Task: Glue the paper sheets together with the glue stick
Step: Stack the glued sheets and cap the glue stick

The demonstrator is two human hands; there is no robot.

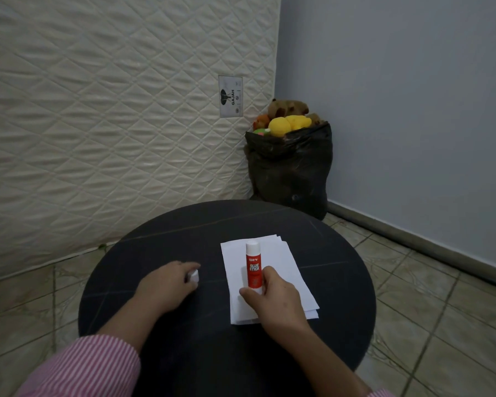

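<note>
A small stack of white paper sheets [269, 279] lies flat, edges slightly fanned, just below frame centre. On it stands a red-and-white glue stick [253, 265], upright. Its white cap [194, 276] sits left of the sheets.

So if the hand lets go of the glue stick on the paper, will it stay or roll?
The glue stick is a round, smooth tube, so lying down it would probably roll. The right hand holds its lower end over the paper sheets. It looks small and plastic, likely light and stiff.
</note>
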